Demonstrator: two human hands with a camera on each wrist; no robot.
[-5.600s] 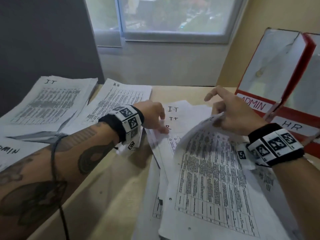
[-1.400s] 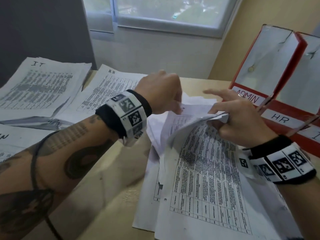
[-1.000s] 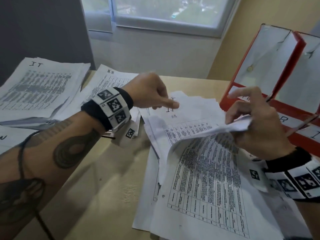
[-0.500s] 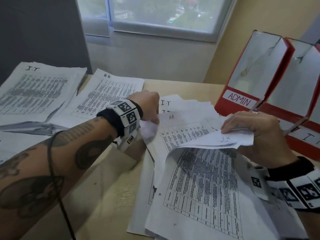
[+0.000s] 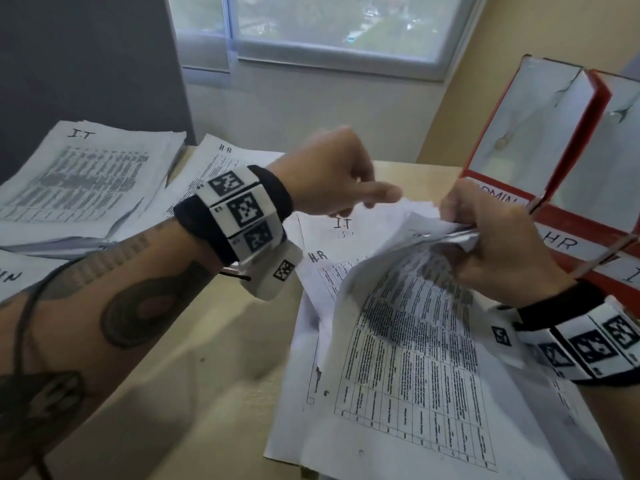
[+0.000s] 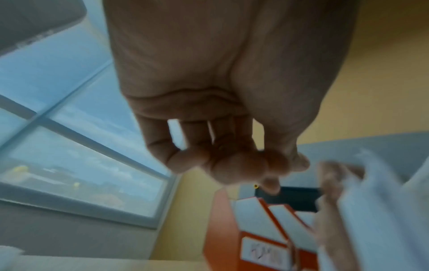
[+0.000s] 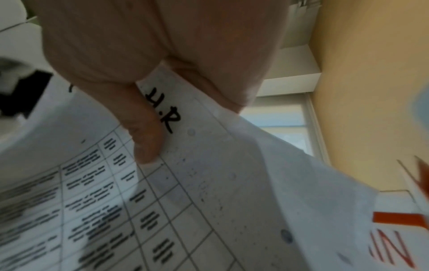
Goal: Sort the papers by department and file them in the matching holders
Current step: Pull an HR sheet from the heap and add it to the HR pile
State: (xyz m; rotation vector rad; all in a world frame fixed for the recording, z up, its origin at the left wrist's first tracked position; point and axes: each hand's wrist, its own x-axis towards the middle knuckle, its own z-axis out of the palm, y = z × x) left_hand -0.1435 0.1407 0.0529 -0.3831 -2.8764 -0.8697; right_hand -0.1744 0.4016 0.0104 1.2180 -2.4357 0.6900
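— Since half a second ago the left hand has lifted off the loose papers and now hovers above them, fingers loosely curled, holding nothing.

— What lies around, taking that loose pile as the mark?

— Far left of it, a stack headed "I.T"; nearer, another headed "H.R"; at the left edge, a sheet ending "IN". All rest on the wooden table.

— And the pile itself?

— Fanned sheets read "I.T" and "H.R" at their tops. The right hand pinches the lifted top corners of several sheets; the wrist view shows its thumb pressed beside "H.R".

— Right of the pile?

— Red holders stand upright, labels partly hidden behind the right hand: "DMIN", then "HR", then a single "I" at the frame's edge. A window sits behind everything.
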